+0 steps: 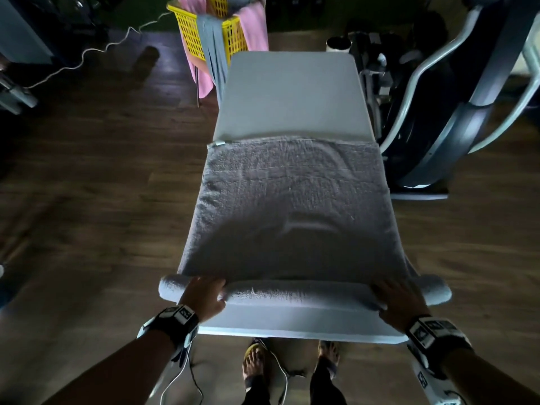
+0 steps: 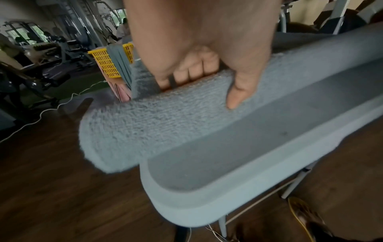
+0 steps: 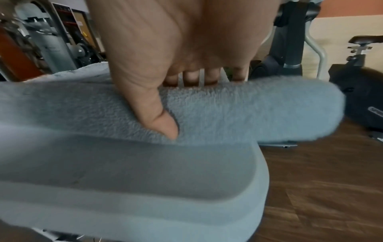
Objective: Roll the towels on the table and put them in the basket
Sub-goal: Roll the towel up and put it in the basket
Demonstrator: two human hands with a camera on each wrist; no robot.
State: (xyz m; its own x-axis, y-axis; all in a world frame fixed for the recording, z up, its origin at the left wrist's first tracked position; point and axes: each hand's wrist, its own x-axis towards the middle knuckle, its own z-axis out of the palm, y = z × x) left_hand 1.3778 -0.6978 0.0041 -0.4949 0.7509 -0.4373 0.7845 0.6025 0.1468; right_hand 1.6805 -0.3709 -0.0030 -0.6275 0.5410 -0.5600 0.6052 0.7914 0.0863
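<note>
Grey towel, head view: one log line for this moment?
step: rolling | grey towel: near edge rolled, rest flat on table | left hand, right hand: gripping roll | basket: beyond far end

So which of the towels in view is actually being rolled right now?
The grey towel spread on the table, its near edge rolled under the left hand and right hand. The others hang over the yellow basket.

basket top cut off by frame edge; l. hand fingertips hidden behind towel roll.
</note>
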